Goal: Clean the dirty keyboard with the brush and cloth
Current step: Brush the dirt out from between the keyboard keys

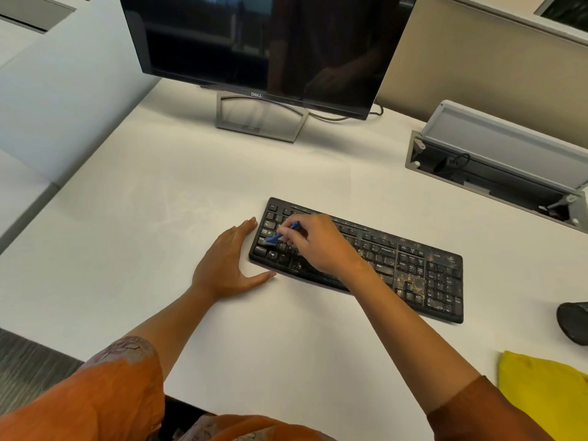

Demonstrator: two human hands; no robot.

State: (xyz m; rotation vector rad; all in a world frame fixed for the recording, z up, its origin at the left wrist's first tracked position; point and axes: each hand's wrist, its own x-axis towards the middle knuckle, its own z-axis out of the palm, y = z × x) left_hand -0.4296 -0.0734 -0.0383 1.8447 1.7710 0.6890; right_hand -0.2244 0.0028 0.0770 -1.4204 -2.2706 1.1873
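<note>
A black keyboard (410, 268) lies on the white desk, with brown dirt speckled over its middle and right keys. My right hand (318, 245) is over the keyboard's left half and pinches a small blue brush (281, 233), whose tip points down-left onto the left-side keys. My left hand (227, 264) rests flat on the desk against the keyboard's left edge, fingers straight and thumb spread toward the front corner. A yellow cloth (547, 393) lies at the desk's near right edge.
A dark monitor (264, 43) on a grey stand (261, 119) stands at the back. An open cable tray (496, 167) with a raised lid sits at the right. A black mouse-like object (572, 324) lies at the far right edge, above the cloth.
</note>
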